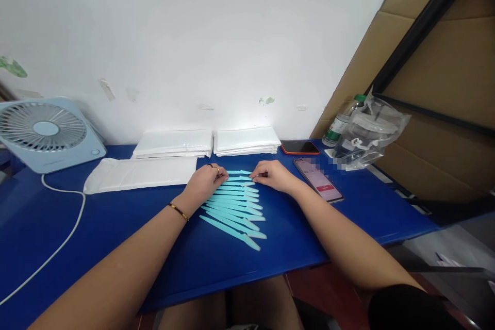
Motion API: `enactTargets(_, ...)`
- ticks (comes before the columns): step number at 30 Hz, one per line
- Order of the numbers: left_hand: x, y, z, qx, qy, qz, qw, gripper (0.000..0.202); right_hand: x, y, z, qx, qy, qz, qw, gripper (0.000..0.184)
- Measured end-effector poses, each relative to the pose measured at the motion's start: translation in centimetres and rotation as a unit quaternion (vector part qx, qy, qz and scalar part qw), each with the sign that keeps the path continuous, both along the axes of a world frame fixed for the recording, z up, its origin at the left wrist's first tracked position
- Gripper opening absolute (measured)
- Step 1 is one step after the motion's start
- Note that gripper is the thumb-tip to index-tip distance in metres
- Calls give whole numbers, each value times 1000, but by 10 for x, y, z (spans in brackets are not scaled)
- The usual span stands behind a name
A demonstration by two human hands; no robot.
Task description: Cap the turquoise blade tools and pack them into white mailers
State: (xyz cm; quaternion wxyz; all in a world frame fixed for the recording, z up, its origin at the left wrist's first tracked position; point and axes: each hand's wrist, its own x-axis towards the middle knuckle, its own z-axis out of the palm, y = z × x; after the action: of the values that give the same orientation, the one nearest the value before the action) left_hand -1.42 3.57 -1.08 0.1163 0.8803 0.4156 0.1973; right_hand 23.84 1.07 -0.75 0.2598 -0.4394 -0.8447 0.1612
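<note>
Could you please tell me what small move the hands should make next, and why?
Perhaps a gentle nudge to settle the far turquoise sticks: the left hand and right hand are already at their opposite ends, so little reaching seems needed, whereas the slanting nearest stick lies away from both hands.

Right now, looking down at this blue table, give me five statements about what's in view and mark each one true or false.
1. A pale-blue plastic fan stands toward the left end of the blue table. True.
2. The orange-edged black phone shows a lit screen. False: its screen is dark.
3. The bare left hand and bare right hand are at the far end of the row of slim turquoise sticks. True.
4. The left hand wears no ring. False: it wears a gold-coloured ring.
5. Flat white packets lie near the wall. True.
</note>
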Motion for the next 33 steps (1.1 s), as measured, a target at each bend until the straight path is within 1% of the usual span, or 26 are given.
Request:
enactTargets(2, 1, 1, -2, -11, -17, -2, 1000, 20, -2, -2, 1, 0, -3, 2, 1000, 14)
enactTargets(5, 2, 3, -6, -21, -31, -7, 999, 19, -12, -3, 0, 2, -3, -16, 1000, 14)
enactTargets(7, 3, 3, -7, -23, -32, -14, 999, 19, -17, -3, 0, 2, 0, -15, 1000, 14)
enactTargets(9, 3, 2, -6, -17, -28, -20, 999, 21, -16, -2, 2, 9, 6, -11, 1000, 14)
enactTargets(10, 4, 1, -5, -10, -28, -20, 999, 22, -13, -1, 4, 18, 12, -21, 1000, 13)
enactTargets(12, 4, -2, -2, 12, -33, -15, 999, 26, 2, 0, 10, 50, 26, -81, 995, 14)
enactTargets(14, 3, -5, 1, 32, -37, -8, 999, 33, 21, 0, 15, 78, 23, -166, 983, 15)
enactTargets(16, 2, -11, 4, 29, -22, -8, 999, 42, 36, 0, 17, 63, -13, -213, 975, 14)
enactTargets(17, 1, -15, 5, 21, -7, -13, 1000, 47, 40, 1, 16, 47, -33, -223, 973, 15)
enactTargets(20, 1, -27, 5, 1, 45, -44, 998, 62, 40, 5, 9, 16, -76, -206, 975, 22)
enactTargets(23, 5, -38, -1, 15, 75, -59, 995, 71, 30, 11, 0, 42, -101, -178, 978, 11)
enactTargets(24, 7, -40, -3, 17, 83, -57, 995, 74, 28, 13, -1, 45, -101, -178, 978, 11)
enactTargets(25, 8, -41, -5, 15, 91, -53, 994, 76, 28, 14, -2, 38, -94, -182, 978, 13)
enactTargets(28, 10, -42, -10, -4, 115, -38, 993, 81, 32, 12, 2, -17, -59, -209, 976, 15)
enactTargets(30, 11, -42, -10, -14, 124, -32, 992, 83, 37, 8, 7, -24, -41, -204, 978, 17)
enactTargets(31, 11, -42, -10, -16, 126, -31, 991, 83, 39, 6, 10, -17, -36, -182, 983, 21)
enactTargets(33, 11, -42, -9, -18, 127, -30, 991, 83, 39, 1, 16, -2, -31, -100, 994, 32)
